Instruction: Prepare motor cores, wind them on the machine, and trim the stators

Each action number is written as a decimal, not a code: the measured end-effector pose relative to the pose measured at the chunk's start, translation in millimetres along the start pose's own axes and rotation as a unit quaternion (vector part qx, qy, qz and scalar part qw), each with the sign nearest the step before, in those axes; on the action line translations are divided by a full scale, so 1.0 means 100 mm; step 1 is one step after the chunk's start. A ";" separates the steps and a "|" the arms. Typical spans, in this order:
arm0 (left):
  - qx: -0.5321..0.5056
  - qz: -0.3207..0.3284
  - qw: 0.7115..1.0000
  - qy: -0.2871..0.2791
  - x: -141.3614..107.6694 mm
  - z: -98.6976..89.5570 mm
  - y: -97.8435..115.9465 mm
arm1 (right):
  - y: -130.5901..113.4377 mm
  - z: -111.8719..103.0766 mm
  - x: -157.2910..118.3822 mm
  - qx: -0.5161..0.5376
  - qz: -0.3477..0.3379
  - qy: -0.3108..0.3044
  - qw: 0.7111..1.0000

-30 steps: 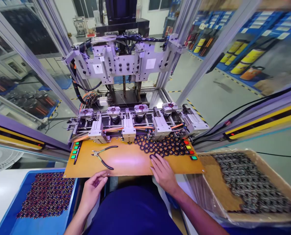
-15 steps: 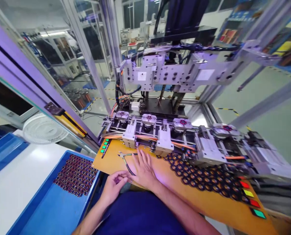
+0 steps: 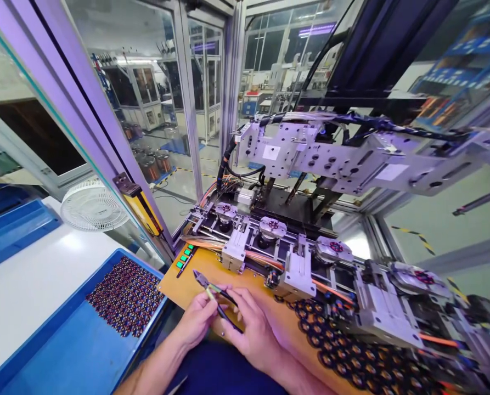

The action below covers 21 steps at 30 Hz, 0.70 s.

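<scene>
Diagonal cutting pliers (image 3: pixel 209 291) with green and black handles are up off the orange worktop, jaws pointing to the upper left. My right hand (image 3: pixel 255 332) is closed around their handles, which are spread apart. Beside the pliers, my left hand (image 3: pixel 198 318) has its thumb and fingers pressed together against the near handle; whatever sits between those fingertips is hidden. Both hands are close together over the front edge of the orange worktop (image 3: pixel 174 282).
Dark ring-shaped parts (image 3: pixel 351 351) cover the worktop's right side. Behind my hands runs a machine with round fixtures (image 3: pixel 272 225) and metal blocks (image 3: pixel 299 274). Green buttons (image 3: pixel 185 256) line the left. A blue tray (image 3: pixel 75 340) holds many small parts; a white fan (image 3: pixel 94 206) stands behind.
My right hand has picked up the pliers from the worktop and brought them nearer my left hand. My left hand has moved slightly right. The view has turned left.
</scene>
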<state>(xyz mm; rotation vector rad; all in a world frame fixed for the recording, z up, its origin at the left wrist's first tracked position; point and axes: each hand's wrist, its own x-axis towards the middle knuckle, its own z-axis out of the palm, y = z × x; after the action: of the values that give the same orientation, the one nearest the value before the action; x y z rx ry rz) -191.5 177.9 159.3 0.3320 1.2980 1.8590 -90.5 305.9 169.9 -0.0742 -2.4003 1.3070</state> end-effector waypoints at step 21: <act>0.457 0.227 0.860 0.028 0.19 -0.45 -0.27 | -0.36 -1.41 0.79 0.309 0.189 -0.179 0.915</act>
<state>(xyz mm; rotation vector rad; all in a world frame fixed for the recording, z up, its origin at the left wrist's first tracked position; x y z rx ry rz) -218.8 165.9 112.1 1.1701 2.2389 1.4583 -105.5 416.4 292.4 -0.1303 -2.1833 2.3894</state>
